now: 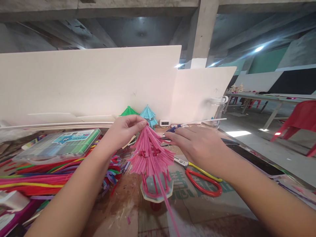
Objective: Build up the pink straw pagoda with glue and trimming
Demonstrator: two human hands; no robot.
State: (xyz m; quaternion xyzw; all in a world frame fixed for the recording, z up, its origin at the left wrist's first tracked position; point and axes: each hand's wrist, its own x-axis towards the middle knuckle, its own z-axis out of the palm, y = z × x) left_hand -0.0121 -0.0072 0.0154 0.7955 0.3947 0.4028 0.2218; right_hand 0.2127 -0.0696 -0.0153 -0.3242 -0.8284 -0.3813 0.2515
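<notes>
A pink two-tiered pagoda model (150,161), covered in pipe cleaners, stands upright on a pale polygonal base (156,197). My left hand (127,130) pinches the peak of its upper roof. A long pink pipe cleaner (168,207) runs from the model down toward me. Just right of the peak, my right hand (197,146) is closed around a dark blue tool (172,128), which looks like a hot glue gun with a pale glue stick (209,121) out of its back. The palm hides most of this tool. Scissors (203,179) with red and yellow handles lie under my right hand.
Coloured pipe cleaners (37,181) and a clear marker case (61,144) cover the left side. Behind stand a green pagoda model (128,111), a blue one (148,113) and a small digital clock (165,122). A clear jar (217,107) and a black phone (254,158) are at right.
</notes>
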